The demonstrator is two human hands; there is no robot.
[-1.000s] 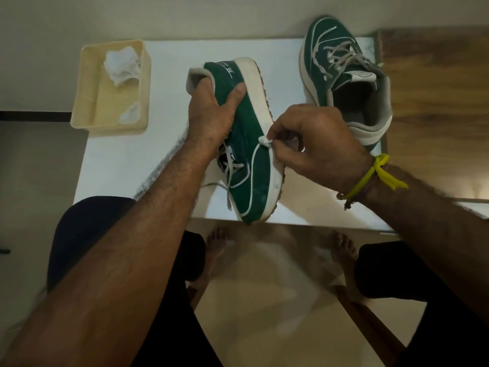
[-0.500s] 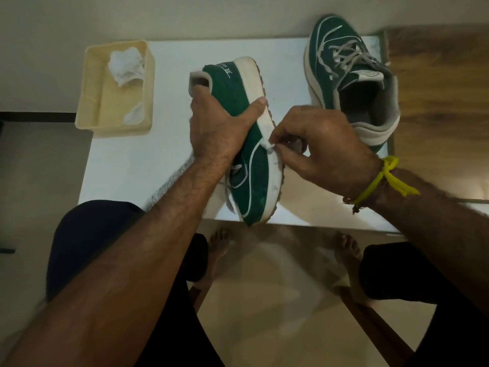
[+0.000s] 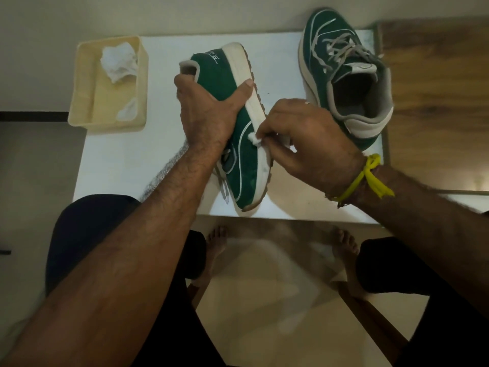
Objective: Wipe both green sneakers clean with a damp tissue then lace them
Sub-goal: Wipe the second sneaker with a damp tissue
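A green sneaker (image 3: 244,165) with a white sole stands on its side on the white table (image 3: 127,160), toe toward me. My left hand (image 3: 206,115) grips it around the heel and upper, thumb on the sole. My right hand (image 3: 304,139) pinches a small wad of white tissue (image 3: 253,138) against the green side next to the sole edge. The second green sneaker (image 3: 344,75) sits upright at the back right with grey laces loosely threaded.
A cream plastic tray (image 3: 84,75) at the table's back left holds crumpled white tissues (image 3: 119,62). A wooden surface (image 3: 436,75) adjoins the table on the right. My knees and bare feet are below the table's front edge.
My left hand slid down the sneaker from the heel collar toward its middle. The right hand with the tissue shifted slightly along the sole edge.
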